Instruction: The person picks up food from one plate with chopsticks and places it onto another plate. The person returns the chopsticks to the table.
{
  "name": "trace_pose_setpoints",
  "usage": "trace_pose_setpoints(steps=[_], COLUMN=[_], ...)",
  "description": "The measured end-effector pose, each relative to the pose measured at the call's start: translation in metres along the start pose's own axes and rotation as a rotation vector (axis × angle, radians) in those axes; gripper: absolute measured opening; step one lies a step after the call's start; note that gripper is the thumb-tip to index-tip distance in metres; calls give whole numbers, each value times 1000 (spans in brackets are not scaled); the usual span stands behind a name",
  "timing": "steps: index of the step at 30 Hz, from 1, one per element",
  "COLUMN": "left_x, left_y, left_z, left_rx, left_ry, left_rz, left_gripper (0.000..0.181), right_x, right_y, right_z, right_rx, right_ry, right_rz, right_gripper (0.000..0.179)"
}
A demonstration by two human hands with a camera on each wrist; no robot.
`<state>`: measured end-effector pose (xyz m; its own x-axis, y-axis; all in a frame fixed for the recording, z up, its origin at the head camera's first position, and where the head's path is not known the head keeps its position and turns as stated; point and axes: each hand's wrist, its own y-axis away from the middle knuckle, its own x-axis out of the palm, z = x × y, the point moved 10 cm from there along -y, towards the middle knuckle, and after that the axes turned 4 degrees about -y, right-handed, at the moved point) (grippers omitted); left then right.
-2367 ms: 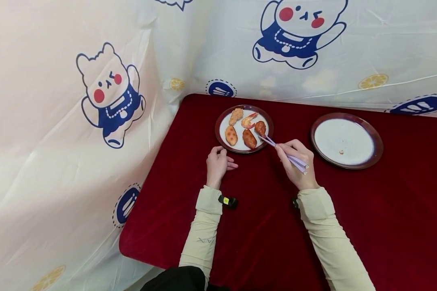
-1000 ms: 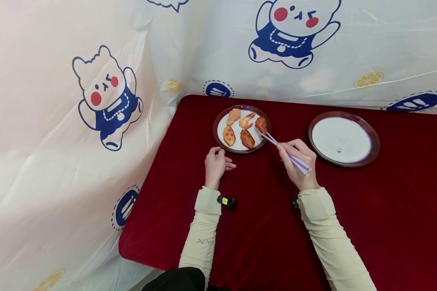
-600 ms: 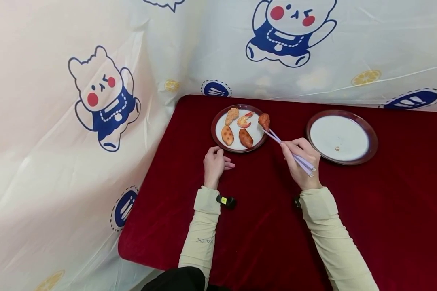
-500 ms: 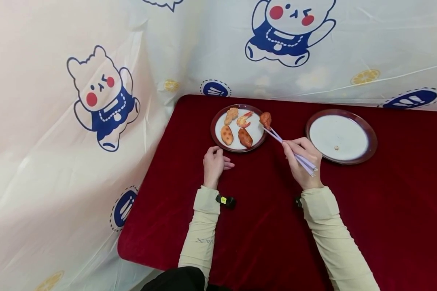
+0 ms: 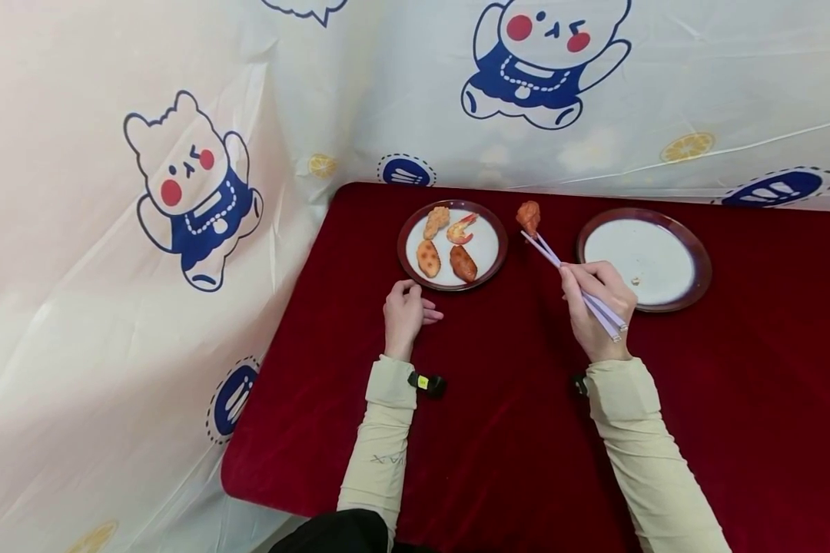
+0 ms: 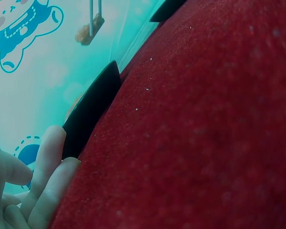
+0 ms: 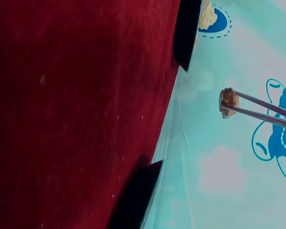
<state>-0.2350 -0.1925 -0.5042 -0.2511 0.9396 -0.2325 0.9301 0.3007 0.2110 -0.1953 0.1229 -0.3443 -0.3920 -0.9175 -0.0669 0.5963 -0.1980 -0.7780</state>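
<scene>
In the head view my right hand (image 5: 598, 326) pinches a pair of pale purple chopsticks (image 5: 552, 256). Their tips hold a reddish-brown chicken drumstick (image 5: 528, 218), which hangs in the air between two plates. In the right wrist view the drumstick (image 7: 228, 102) sits between the tips of the chopsticks (image 7: 267, 118). My left hand (image 5: 403, 316) rests at the near rim of the brown-rimmed left plate (image 5: 501, 238), its fingers loosely bent. The left wrist view shows the fingertips of this hand (image 6: 33, 186) against the dark side of that plate (image 6: 93, 109).
On the left plate lie a shrimp (image 5: 462, 229), a knobbly fried piece (image 5: 436, 222), a spotted golden piece (image 5: 428, 259) and a brown glazed piece (image 5: 463, 263). The brown-rimmed right plate (image 5: 643, 242) bears a tiny crumb (image 5: 635, 281). A dark red cloth (image 5: 498, 430) covers the table.
The chopsticks have lifted the drumstick off the left plate and carried it right, past the rim. My right hand has moved right with them. The left hand stays at the plate.
</scene>
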Motion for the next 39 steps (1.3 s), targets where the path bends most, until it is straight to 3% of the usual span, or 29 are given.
trace_pose_setpoints(steps=[12, 28, 39], left_x=[1, 1, 4], left_y=[-1, -2, 3], left_z=[0, 1, -3], left_rx=[3, -1, -100], left_ry=[-13, -24, 57], left_rz=[-2, -18, 119], left_gripper=[35, 35, 43], right_x=[-28, -74, -94], right_y=[-2, -6, -8], right_z=[-10, -16, -23], right_rx=[23, 68, 93], right_ry=[16, 120, 172], right_rz=[-89, -218, -242], right_gripper=[8, 10, 9])
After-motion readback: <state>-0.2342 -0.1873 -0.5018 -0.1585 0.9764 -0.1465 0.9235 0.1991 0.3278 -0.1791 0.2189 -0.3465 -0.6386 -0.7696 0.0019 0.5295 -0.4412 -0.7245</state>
